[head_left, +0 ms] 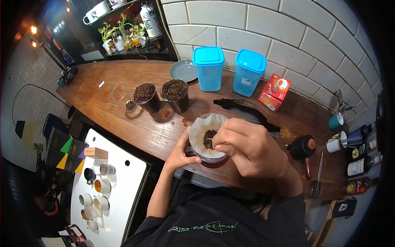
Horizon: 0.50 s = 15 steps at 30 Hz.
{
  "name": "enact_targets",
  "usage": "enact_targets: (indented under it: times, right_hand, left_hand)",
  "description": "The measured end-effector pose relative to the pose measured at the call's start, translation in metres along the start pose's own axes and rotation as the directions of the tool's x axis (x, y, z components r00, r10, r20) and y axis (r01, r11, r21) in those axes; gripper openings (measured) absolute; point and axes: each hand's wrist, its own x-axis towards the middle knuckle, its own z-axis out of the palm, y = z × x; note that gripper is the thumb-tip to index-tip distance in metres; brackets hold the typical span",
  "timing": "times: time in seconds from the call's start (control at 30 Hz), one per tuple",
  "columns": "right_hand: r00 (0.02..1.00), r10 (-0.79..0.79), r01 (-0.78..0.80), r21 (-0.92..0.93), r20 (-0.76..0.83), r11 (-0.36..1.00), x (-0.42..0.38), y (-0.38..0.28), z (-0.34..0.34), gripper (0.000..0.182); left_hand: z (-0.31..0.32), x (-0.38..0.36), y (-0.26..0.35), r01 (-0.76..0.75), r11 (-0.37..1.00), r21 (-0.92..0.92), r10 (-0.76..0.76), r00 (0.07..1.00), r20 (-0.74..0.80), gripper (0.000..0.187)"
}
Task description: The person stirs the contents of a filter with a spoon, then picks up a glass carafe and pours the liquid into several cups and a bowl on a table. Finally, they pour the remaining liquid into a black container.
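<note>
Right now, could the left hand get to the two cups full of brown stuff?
Probably yes. The left hand is steadying the filter cup, and the two filled cups stand just beyond it on the wooden counter with nothing between them. It would need to let go first.

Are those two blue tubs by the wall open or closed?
Closed. Both blue tubs stand upright against the tiled wall with their blue lids seated flat on top.
</note>
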Motion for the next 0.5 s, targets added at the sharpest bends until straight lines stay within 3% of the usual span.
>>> enact_targets:
  times: [0.13,0.5]
  right_hand:
    - [1.0,0.01,-0.011,-0.052,-0.026,0.999,0.001,0.002,-0.002,0.011]
    - [1.0,0.0,-0.001,0.015,0.01,1.0,0.0,-0.001,-0.008,0.011]
  left_hand:
    - [0.001,0.001,0.006,0.009,1.0,0.025,-0.009,1.0,0.002,0.12]
    - [0.001,-0.001,-0.001,-0.005,0.999,0.038,0.006,1.0,-0.024,0.125]
